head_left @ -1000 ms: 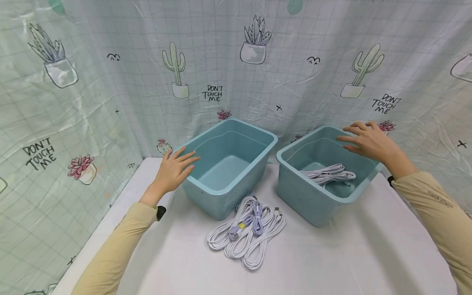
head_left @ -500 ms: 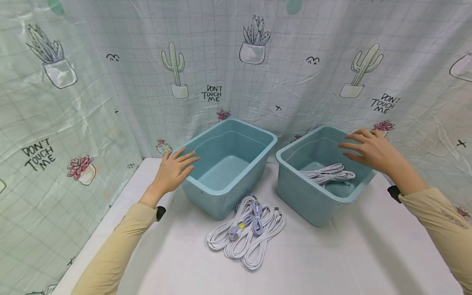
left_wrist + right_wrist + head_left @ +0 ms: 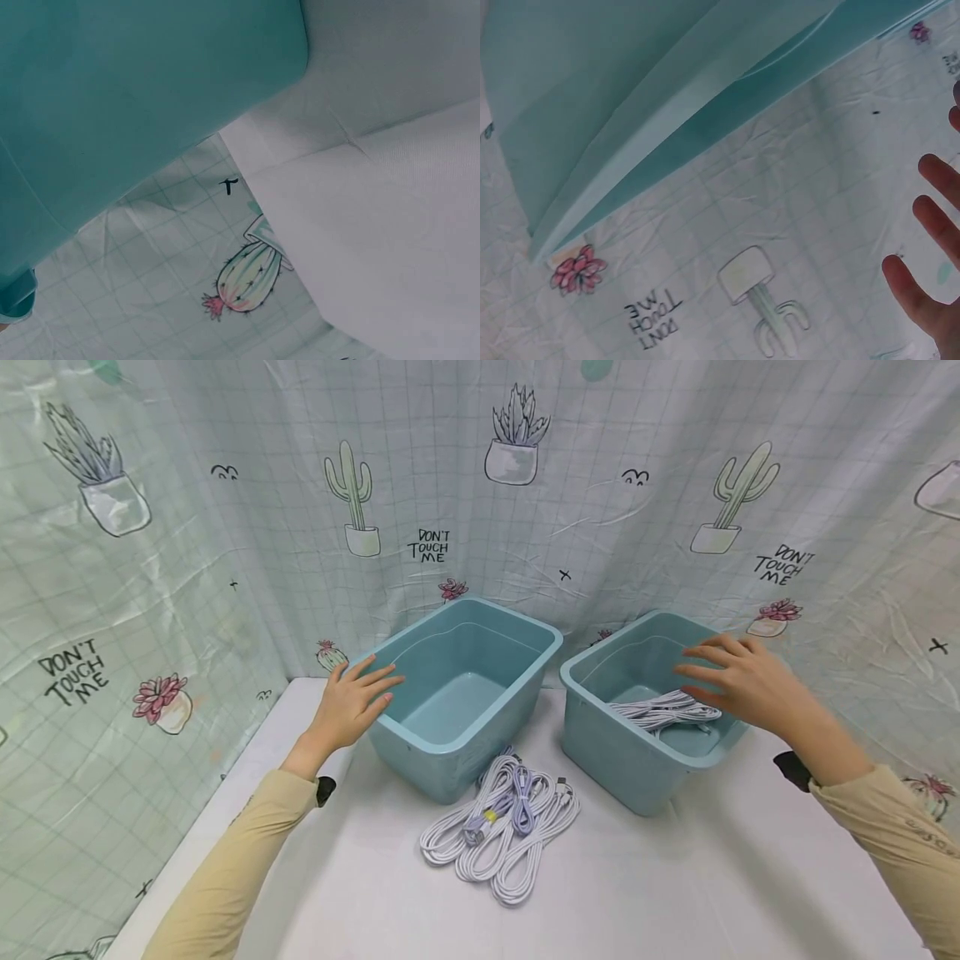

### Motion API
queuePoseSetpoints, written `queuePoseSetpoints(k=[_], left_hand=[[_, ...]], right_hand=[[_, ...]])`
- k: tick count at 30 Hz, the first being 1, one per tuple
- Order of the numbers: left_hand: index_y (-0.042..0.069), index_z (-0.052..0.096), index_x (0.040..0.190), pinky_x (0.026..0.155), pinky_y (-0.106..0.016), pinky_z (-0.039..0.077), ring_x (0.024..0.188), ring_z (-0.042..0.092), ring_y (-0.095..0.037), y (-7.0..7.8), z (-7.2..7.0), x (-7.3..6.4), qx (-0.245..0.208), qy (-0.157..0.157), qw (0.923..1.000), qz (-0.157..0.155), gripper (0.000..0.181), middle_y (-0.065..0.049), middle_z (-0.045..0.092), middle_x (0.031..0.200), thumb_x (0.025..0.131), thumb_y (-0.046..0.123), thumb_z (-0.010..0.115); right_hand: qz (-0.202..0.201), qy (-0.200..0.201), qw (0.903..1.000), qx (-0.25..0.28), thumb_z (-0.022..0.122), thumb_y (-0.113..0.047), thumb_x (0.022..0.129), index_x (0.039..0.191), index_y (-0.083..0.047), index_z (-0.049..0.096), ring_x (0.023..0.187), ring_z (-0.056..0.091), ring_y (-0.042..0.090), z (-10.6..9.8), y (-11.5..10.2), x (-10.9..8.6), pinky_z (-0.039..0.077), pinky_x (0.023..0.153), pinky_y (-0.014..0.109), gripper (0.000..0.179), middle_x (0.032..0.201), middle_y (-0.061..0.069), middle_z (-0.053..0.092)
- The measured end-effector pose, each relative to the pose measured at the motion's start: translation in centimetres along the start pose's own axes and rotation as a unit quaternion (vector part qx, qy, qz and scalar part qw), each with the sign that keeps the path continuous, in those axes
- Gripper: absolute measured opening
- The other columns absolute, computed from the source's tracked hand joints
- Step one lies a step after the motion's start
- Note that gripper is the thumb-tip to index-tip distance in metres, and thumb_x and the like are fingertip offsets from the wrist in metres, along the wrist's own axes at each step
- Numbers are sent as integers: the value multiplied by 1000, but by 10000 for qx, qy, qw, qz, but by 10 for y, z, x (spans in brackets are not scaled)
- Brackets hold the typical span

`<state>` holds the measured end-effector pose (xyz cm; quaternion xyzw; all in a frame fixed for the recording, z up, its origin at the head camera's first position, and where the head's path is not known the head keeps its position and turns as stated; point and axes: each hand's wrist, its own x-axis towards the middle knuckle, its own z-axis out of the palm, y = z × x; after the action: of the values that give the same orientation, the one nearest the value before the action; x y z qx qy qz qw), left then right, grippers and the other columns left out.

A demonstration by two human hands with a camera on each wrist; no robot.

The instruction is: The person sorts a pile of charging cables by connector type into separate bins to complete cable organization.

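Observation:
Two blue-green plastic bins stand side by side on the white table. My left hand [image 3: 348,704] lies at the left edge of the left bin [image 3: 450,745], fingers spread over its rim, holding nothing. Over the right side of the right bin [image 3: 611,756] hovers my right hand [image 3: 750,683], its fingers loosely bent and nothing between them. Bundled white cables [image 3: 660,710] lie inside that right bin, partly behind the fingers. In front of the bins is a pile of coiled white cables [image 3: 517,868], with a small lilac cable bundle [image 3: 522,810] on top.
A patterned curtain [image 3: 457,468] with cactus prints hangs behind the bins and along both sides. The white table [image 3: 637,893] extends in front of the bins. The cable pile sits close to the left bin's near corner.
My right hand has lowered and come slightly nearer over the right bin's near side. My left hand keeps its place, and the bins and cables look the same.

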<state>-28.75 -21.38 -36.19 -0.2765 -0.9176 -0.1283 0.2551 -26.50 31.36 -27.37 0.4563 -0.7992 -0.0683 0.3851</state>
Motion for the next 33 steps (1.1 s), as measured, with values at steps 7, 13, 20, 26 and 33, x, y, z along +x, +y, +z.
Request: queuePoseSetpoints(k=[7,13,20,26,33], left_hand=[[19,58,120,104,-60,17,129,35,-35,1,-1,1,9,13,10000,17,34,-9,53,129,92,31,44],[19,58,121,105,-59,16,129,34,-35,2,-2,1,31,-50,10000,-25,34,-9,53,129,87,21,52],[20,57,122,105,-59,16,129,34,-35,0,0,0,76,-86,9999,3,35,-7,52,130,92,32,44],[19,56,122,105,-59,15,130,33,-35,0,0,1,55,-89,9999,-8,35,-8,51,131,89,26,50],[19,56,123,105,-60,15,130,33,-35,0,0,0,61,-86,9999,-16,35,-8,51,131,89,25,50]], right_hand=[[-44,95,9994,315,24,-48,94,95,-15,65,91,53,28,-3,-25,9,44,63,46,53,94,9,65],[-146,110,9990,401,24,-47,94,99,-17,65,91,53,26,-5,-46,17,43,65,43,52,96,7,65],[-279,205,9978,563,30,-43,95,98,-18,66,90,55,24,-1,-66,25,43,66,41,44,97,5,65],[-403,258,9970,602,32,-39,96,97,-18,67,90,56,23,3,-81,31,44,66,40,41,97,4,65],[-506,161,9954,795,32,-38,96,97,-17,68,93,54,23,10,-98,34,43,72,41,41,99,3,64]])
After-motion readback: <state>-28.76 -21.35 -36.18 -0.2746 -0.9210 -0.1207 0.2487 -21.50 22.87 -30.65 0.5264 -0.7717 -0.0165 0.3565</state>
